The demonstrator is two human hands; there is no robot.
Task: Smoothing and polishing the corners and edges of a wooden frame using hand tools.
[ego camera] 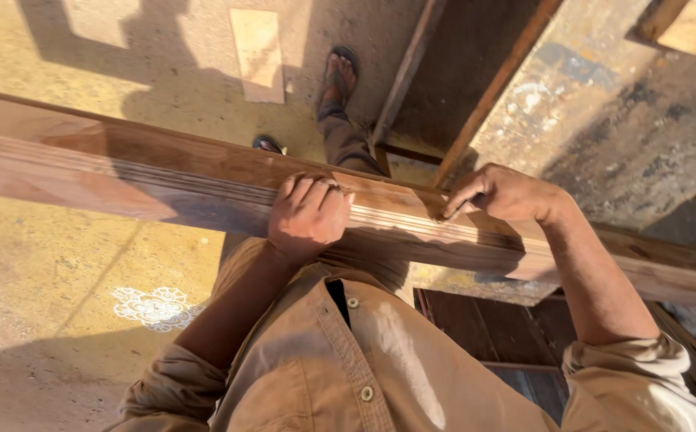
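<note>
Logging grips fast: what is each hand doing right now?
Left hand: closed, fingers curled over the top edge of the long wooden plank.
Right hand: fingers bent, fingertips pressed on the plank's top; no full grasp visible.

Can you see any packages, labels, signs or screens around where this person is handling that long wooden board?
None in view, no package, label, sign or screen.
White floral pattern: drawn on the sandy ground at lower left, lacy and rounded; a decoration, not a sign.
Flat pale board piece: lies on the ground at top centre, rectangular, plain tan, unmarked.
</note>
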